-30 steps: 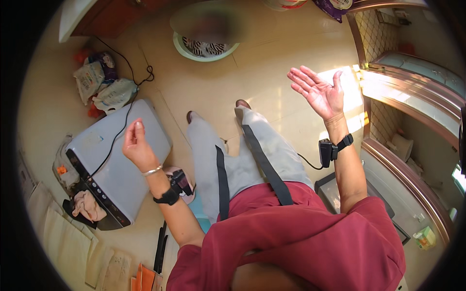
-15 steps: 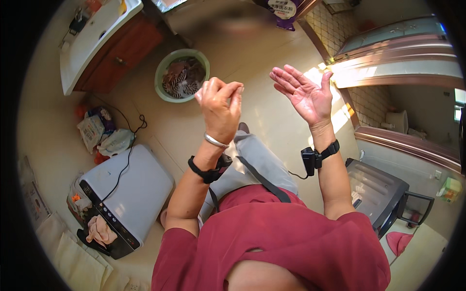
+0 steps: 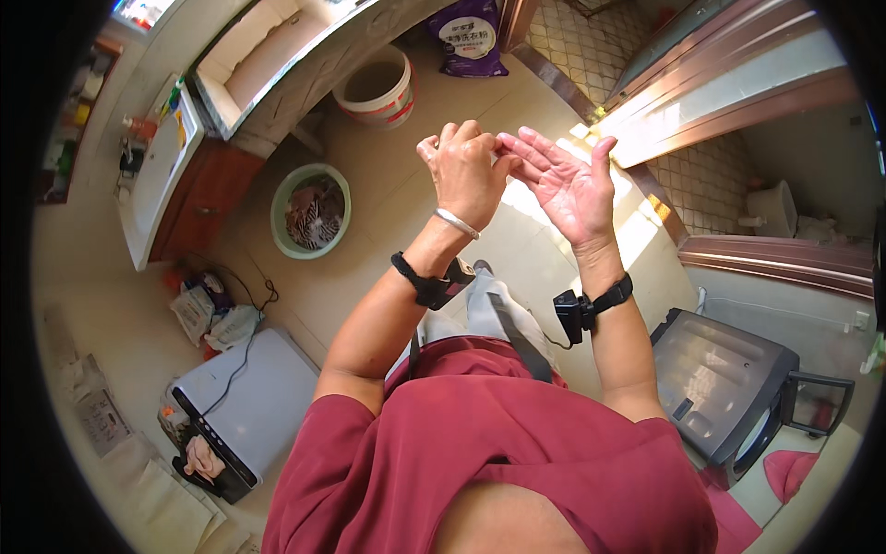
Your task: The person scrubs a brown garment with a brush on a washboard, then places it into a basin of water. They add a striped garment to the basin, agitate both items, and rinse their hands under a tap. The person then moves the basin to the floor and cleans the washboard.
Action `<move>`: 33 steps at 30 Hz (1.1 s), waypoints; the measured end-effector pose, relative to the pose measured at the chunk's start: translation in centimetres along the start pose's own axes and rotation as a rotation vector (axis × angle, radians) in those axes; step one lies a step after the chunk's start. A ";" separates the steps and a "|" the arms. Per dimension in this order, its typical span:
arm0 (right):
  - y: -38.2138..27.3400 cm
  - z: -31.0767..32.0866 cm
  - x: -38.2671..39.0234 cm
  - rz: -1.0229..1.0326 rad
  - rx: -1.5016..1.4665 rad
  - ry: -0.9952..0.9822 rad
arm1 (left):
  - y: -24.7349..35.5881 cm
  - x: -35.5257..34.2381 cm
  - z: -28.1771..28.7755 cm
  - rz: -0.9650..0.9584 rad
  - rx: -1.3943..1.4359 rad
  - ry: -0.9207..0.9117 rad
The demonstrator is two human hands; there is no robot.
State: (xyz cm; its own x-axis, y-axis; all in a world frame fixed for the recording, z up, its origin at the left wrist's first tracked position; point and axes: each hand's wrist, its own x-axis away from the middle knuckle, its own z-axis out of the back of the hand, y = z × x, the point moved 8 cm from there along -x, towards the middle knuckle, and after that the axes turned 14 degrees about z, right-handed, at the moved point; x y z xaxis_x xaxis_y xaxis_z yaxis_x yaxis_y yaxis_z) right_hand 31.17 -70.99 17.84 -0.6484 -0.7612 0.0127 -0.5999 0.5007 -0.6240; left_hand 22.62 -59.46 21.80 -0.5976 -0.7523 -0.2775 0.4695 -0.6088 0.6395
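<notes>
My left hand [image 3: 464,171], a silver bangle on its wrist, is raised in front of me with its fingers curled. Its thumb and index finger meet the fingertips of my right hand, or come very close to them. Whatever the left fingers hold, if anything, is hidden. My right hand [image 3: 574,192] is open, palm up and fingers stretched, with nothing lying on it. Both wrists carry black straps with small devices. Beyond my hands, a pale green basin [image 3: 280,224] with patterned clothes stands on the floor.
Ahead are a white bucket [image 3: 388,109] and a purple bag [image 3: 468,39]. A red-brown cabinet [image 3: 205,198] stands at far left. A white washing machine [image 3: 245,388] is at left, with a cord across it. A grey-lidded machine [image 3: 724,374] is at right, near a doorway.
My left hand has moved right, up to my right hand's fingertips. My right hand stays open and has shifted slightly left. The view has tilted, bringing the bucket into sight.
</notes>
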 end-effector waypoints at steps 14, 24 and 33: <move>-16.0 16.2 -17.8 0.206 0.227 0.093 | 4.3 -23.2 -19.4 0.307 0.540 -0.489; -28.3 25.5 -34.3 0.389 0.452 0.275 | 10.6 -41.1 -32.3 0.113 0.507 -0.442; -35.2 31.7 -49.2 0.495 0.806 0.357 | 17.1 -53.7 -46.7 0.230 0.691 -0.632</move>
State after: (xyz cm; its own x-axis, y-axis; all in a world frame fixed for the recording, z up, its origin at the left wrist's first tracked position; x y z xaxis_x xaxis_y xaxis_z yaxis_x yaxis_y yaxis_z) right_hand 99.03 -64.26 14.40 -0.9201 -0.3096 -0.2400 0.1845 0.1981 -0.9627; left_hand 93.06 -41.27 14.17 -0.8731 -0.4372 0.2158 0.2534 -0.0288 0.9669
